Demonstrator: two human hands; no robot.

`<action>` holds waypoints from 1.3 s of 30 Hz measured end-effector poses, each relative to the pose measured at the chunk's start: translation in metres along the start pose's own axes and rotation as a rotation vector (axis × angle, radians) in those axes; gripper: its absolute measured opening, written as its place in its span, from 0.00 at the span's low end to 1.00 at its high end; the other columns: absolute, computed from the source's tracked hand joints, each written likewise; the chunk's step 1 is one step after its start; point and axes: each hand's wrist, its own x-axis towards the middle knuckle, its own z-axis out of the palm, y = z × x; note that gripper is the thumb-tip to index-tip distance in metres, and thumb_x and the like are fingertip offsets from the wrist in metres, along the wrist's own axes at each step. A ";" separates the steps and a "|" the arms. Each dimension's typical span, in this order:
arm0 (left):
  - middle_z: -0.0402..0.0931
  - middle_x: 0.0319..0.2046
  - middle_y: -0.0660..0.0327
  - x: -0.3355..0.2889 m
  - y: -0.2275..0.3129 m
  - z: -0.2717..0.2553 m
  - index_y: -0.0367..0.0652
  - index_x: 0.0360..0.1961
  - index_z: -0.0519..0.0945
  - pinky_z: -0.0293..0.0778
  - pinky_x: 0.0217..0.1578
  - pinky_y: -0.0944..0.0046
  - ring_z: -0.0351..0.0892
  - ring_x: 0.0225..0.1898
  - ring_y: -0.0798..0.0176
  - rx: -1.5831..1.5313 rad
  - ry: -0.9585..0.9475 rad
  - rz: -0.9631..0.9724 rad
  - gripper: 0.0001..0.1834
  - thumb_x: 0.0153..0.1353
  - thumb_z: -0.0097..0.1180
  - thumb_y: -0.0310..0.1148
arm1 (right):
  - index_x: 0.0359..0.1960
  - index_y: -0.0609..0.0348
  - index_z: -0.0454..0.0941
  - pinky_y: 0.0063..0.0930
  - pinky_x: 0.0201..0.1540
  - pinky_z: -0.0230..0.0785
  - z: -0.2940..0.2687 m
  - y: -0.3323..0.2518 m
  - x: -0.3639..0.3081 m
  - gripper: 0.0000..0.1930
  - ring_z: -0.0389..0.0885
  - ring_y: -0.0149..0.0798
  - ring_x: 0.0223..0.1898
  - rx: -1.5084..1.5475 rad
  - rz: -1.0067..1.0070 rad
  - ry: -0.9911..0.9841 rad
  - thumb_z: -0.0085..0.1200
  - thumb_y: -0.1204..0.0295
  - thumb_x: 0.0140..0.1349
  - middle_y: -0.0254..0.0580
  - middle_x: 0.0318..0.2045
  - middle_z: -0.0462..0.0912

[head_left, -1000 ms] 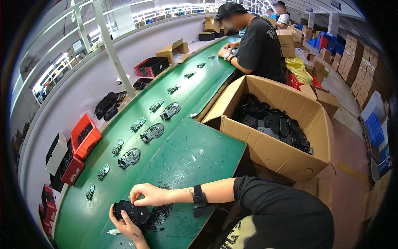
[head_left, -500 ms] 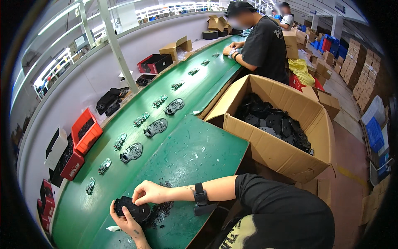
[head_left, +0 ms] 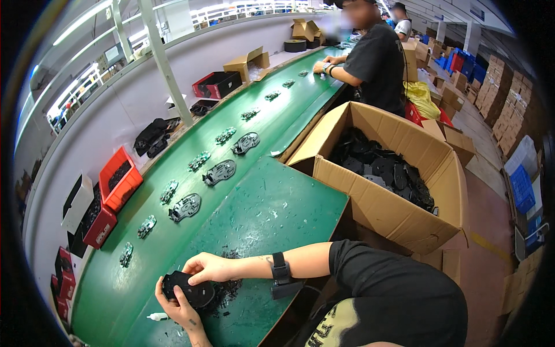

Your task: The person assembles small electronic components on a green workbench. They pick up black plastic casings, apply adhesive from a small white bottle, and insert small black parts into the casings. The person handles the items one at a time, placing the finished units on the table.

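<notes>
A black, rounded plastic shell, like a computer mouse base, is held over the green bench. My left hand wraps it from the near left side, with the thumb across its face. My right hand reaches in from the right, its thumb and fingers pinched together at the shell's upper face. Whatever that pinch holds is too small or hidden to make out. Small black plastic bits lie scattered just right of the shell. Below my left hand rests a small white tube.
On the green belt lie a row of green circuit boards and several grey-black mouse bases. A big carton of black parts stands at right. Red bins line the far-left edge. A co-worker works farther up the belt.
The shell and my hands have shifted slightly right, and my right fingers sit lower against it. The boards and bases appear shifted very slightly. The co-worker's head has risen.
</notes>
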 end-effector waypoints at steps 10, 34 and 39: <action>0.70 0.36 0.58 0.012 0.004 0.002 0.36 0.43 0.76 0.71 0.39 0.66 0.73 0.37 0.61 0.480 -0.072 0.103 0.16 0.53 0.61 0.27 | 0.41 0.65 0.80 0.31 0.43 0.73 -0.012 -0.011 -0.006 0.13 0.82 0.37 0.40 -0.693 -0.305 0.187 0.57 0.68 0.59 0.48 0.37 0.84; 0.74 0.43 0.42 0.088 -0.012 0.002 0.30 0.51 0.67 0.73 0.47 0.51 0.75 0.47 0.42 1.218 -0.020 0.002 0.29 0.61 0.53 0.47 | 0.40 0.62 0.81 0.22 0.39 0.71 -0.067 -0.020 0.016 0.09 0.81 0.28 0.33 -0.681 -0.372 0.680 0.54 0.73 0.60 0.38 0.31 0.84; 0.71 0.53 0.46 -0.011 0.052 0.057 0.36 0.53 0.72 0.67 0.55 0.51 0.71 0.54 0.45 0.703 -0.541 0.457 0.24 0.54 0.59 0.31 | 0.41 0.63 0.81 0.23 0.41 0.72 -0.081 -0.034 0.011 0.10 0.80 0.28 0.36 -0.611 -0.509 0.751 0.55 0.74 0.59 0.38 0.35 0.84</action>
